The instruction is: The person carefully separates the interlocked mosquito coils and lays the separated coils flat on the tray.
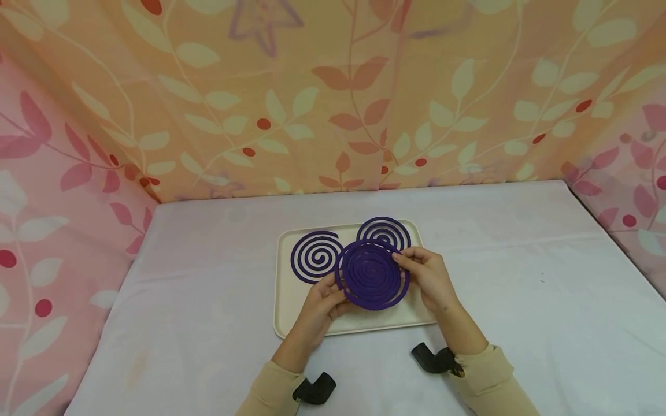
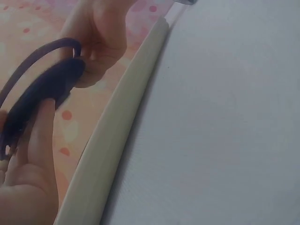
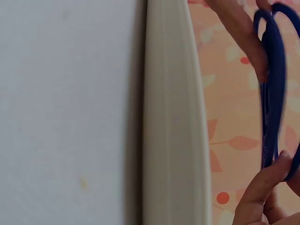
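Observation:
A dense purple mosquito coil (image 1: 370, 271) is held up over the cream tray, both hands on it. At its left edge my left hand (image 1: 324, 301) holds it between thumb and fingers. On the upper right edge my right hand (image 1: 426, 276) pinches it, thumb on top. An outer ring of the coil stands apart from the packed middle; in the left wrist view this loop of the coil (image 2: 42, 84) arches away. Two loosely wound mosquito coils lie on the tray: one coil (image 1: 314, 257) at the left, another coil (image 1: 382, 226) behind, partly hidden by the held one.
The cream tray (image 1: 291, 320) with a raised rim rests on a white-covered table (image 1: 208, 289). Patterned cloth (image 1: 312, 115) hangs behind and at both sides. Black curved pieces (image 1: 318, 388) sit at both sleeve cuffs, near the table's front.

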Available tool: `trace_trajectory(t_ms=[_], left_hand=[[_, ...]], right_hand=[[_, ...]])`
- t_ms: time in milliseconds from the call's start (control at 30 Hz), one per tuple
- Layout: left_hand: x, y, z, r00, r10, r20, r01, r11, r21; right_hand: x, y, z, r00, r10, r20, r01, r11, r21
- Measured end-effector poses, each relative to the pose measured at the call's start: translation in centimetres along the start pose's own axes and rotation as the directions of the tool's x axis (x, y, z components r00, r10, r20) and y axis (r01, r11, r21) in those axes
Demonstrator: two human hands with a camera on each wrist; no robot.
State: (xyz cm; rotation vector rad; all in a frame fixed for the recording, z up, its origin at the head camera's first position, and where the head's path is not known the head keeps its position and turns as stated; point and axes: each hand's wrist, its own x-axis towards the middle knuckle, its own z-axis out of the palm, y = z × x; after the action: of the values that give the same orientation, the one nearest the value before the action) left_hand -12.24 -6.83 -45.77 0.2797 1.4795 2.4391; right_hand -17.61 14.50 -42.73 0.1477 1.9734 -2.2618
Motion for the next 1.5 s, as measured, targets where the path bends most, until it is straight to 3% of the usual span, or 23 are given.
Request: trace_trajectory(t_ms=[167,567,867,1267,1500], left_hand=[[-0.07,-0.36,-0.06,0.999,-0.001,0.038,0.000,1.000,0.022],[-0.34,-0.78,-0.47,0.994,0.021,-0.106,-0.021,1.000,0.002],[-0.34,-0.65,-0.44,0.994,0.034,-0.102,-0.035,0.999,-0.008],[0.02,-0.50,-0.57,0.996,-0.019,-0.087,0.018,1.000,-0.007],[-0.08,-0.47,-0.61,0.990,-0.046,-0.130,0.046,0.999,-0.003]], right_hand=[[-0.08,0.05,0.19,1.000,0.007,0.015,-0.007,1.000,0.019],[-0.45,0.57,0.45,0.985,0.011,0.174,-0.014,1.000,0.019],[-0.34,0.64,0.46,0.992,-0.001,0.125,0.005,1.000,-0.030],[-0.30,0.59,0.25,0.986,-0.064,0.157,0.079,0.993,-0.090],[-0.40,0.76,0.42,0.977,-0.097,0.192,0.124,0.983,-0.133]])
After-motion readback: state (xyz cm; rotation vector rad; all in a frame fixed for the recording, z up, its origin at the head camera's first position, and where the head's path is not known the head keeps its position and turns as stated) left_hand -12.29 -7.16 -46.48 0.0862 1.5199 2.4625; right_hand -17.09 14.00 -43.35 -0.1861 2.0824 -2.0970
